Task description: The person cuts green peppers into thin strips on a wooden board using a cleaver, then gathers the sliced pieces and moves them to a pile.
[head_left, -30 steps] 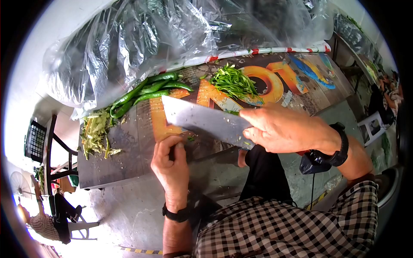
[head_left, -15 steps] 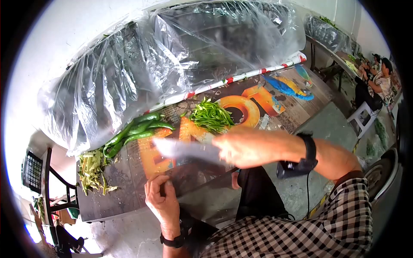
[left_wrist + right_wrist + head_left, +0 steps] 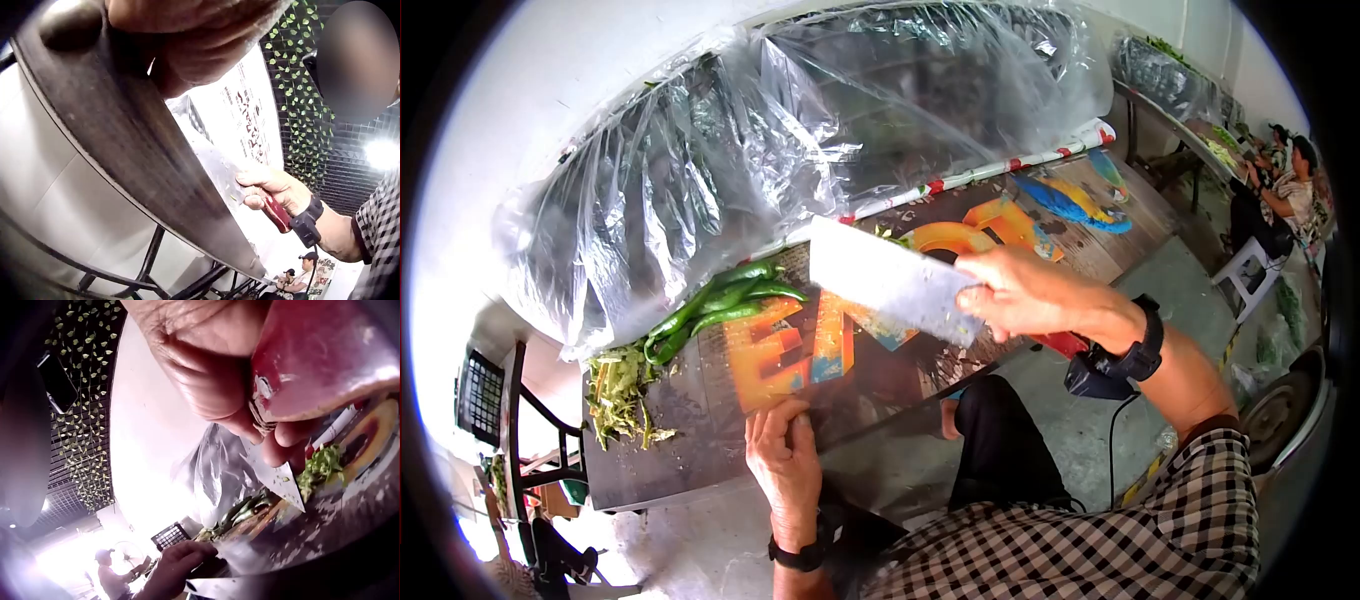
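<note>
My right hand [image 3: 1035, 290] grips the red handle [image 3: 277, 214] of a cleaver [image 3: 890, 280]. The broad blade points left over the table, and bits of green cling to it near the hand. Behind the blade, a pile of sliced green peppers [image 3: 322, 465] is mostly hidden in the head view. My left hand [image 3: 785, 455] rests at the table's near edge, fingers loosely curled with nothing seen in them. Several whole long green peppers [image 3: 725, 300] lie further back on the left. Left of them is a heap of pale green trimmings [image 3: 618, 390].
Clear plastic sheeting [image 3: 700, 170] covers the back of the patterned table [image 3: 670, 450]. A black crate [image 3: 480, 398] stands off to the left. At the far right, a person [image 3: 1285, 195] sits near a white stool [image 3: 1248, 275] and another table.
The head view has shifted, then steadied. The cleaver, blurred in motion half a second ago, is now raised further back and covers most of the sliced peppers. The left hand stays at the edge.
</note>
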Available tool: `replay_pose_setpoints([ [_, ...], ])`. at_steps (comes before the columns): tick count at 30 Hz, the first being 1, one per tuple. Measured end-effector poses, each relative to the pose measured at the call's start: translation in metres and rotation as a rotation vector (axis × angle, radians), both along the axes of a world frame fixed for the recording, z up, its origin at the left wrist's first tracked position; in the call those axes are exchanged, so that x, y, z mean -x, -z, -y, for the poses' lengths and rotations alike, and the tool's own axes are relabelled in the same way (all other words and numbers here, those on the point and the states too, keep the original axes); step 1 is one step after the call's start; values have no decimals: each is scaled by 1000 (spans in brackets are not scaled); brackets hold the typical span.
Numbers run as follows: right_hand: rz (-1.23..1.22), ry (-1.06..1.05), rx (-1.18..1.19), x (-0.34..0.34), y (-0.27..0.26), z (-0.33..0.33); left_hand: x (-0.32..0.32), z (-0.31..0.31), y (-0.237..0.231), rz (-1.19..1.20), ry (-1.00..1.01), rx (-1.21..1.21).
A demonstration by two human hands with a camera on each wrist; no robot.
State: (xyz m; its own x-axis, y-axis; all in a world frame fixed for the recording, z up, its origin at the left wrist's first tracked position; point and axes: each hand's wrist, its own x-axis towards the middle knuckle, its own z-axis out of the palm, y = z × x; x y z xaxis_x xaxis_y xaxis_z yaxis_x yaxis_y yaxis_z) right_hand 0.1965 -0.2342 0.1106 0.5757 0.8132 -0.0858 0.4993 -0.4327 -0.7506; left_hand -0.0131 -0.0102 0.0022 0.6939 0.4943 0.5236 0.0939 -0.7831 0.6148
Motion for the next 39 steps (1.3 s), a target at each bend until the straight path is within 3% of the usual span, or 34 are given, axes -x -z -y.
replay_pose_setpoints([
  [5, 7, -249, 20, -8, 8, -17, 4, -4, -11, -62, 82, 10],
  [9, 104, -159, 2, -30, 14, -27, 5, -9, -16, -85, 146, 15],
  [17, 132, 234, -181, -47, 10, 0, -2, -17, -38, -182, 252, -48],
  [21, -49, 267, -264, -42, 13, 26, -12, -37, -48, -191, 242, -183],
  [28, -170, 102, -106, -17, 20, 30, -36, -89, -75, -270, 180, -395],
  [33, -25, 27, -66, -4, 18, 19, -56, -131, -64, -215, 165, -520],
  [37, 252, -38, -79, -4, 22, 14, -69, -147, -58, -422, 146, -403],
  [39, 335, -39, -74, -4, 22, 13, -76, -149, -53, -406, 226, -448],
])
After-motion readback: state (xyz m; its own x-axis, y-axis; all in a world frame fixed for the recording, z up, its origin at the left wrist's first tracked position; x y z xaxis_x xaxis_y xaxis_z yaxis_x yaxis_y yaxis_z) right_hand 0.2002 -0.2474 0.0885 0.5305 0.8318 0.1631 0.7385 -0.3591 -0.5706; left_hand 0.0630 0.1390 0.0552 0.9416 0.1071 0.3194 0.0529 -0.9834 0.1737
